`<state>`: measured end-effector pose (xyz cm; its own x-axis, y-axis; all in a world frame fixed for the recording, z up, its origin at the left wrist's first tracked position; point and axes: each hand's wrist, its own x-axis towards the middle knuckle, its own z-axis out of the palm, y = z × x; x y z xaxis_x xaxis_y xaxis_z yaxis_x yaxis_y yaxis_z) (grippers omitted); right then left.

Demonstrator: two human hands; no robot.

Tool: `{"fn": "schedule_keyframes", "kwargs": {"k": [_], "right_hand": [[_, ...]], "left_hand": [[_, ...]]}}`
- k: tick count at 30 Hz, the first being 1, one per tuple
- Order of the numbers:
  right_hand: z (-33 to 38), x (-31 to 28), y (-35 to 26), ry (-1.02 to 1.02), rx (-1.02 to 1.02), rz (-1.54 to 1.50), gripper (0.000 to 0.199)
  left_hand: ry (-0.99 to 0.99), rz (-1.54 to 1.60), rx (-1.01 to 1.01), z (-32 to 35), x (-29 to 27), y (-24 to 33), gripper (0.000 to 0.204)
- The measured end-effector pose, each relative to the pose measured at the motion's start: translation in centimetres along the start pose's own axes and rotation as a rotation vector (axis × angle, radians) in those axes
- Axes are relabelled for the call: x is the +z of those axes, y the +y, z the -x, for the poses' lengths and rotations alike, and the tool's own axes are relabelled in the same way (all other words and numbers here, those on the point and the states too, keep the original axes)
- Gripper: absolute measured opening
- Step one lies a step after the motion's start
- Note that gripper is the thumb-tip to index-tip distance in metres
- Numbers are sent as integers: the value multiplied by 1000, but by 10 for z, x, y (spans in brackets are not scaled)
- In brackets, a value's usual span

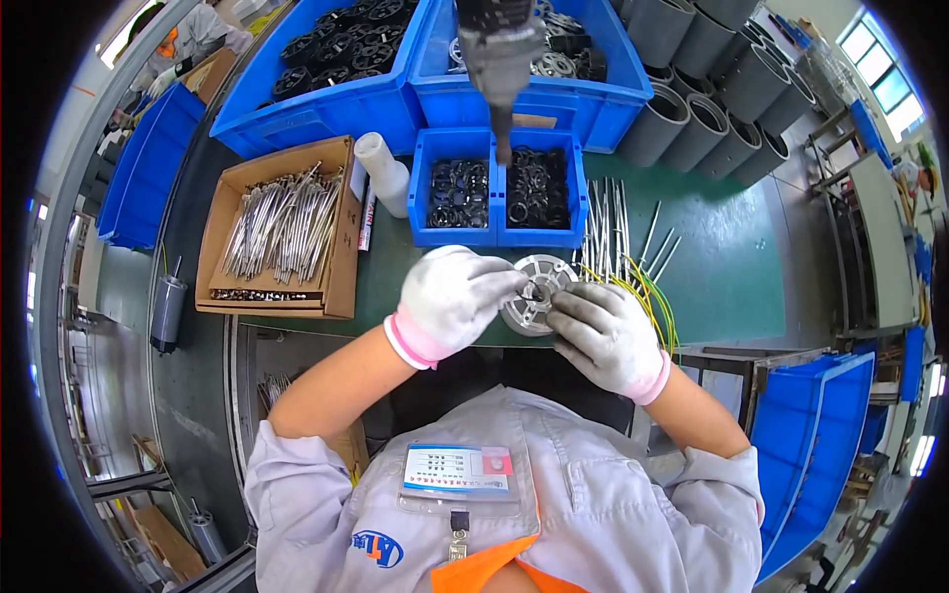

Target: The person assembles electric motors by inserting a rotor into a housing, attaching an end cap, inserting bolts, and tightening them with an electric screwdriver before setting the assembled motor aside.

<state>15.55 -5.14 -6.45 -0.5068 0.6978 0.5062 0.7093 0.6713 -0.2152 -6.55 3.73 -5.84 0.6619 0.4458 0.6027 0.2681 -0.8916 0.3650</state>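
Both my hands wear white gloves with pink cuffs and meet over a round silver motor end cover (540, 265) near the bench's front edge. My left hand (450, 298) is closed at its left side, fingertips pinched near the central hole. A small dark piece seems to lie by those fingertips, too small to make out. From the right, my right hand (608, 338) curls its fingers over the cover's rim and centre. Beside that hand are yellow-green wires (650, 296) and several thin metal rods (615, 222). Overhead hangs a grey power driver (499, 59), its tip pointing down.
Behind the cover stand two small blue bins (453, 237) of dark rings. Larger blue crates (316, 124) hold black and silver round parts. Left are a cardboard box (341, 247) of metal shafts and a white bottle (384, 176). Grey cylinders (657, 124) stack at back right.
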Motion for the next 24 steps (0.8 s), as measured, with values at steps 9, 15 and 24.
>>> {"fn": "schedule_keyframes", "kwargs": {"k": [9, 15, 24], "right_hand": [[40, -55, 4, 191, 348, 137, 31], [130, -137, 26, 320, 859, 463, 25], [443, -308, -3, -31, 2111, 915, 41]], "left_hand": [[-141, -255, 0, -4, 25, 21, 36], [-59, -192, -65, 4, 26, 27, 32], [-101, -30, -230, -8, 35, 23, 34]]}}
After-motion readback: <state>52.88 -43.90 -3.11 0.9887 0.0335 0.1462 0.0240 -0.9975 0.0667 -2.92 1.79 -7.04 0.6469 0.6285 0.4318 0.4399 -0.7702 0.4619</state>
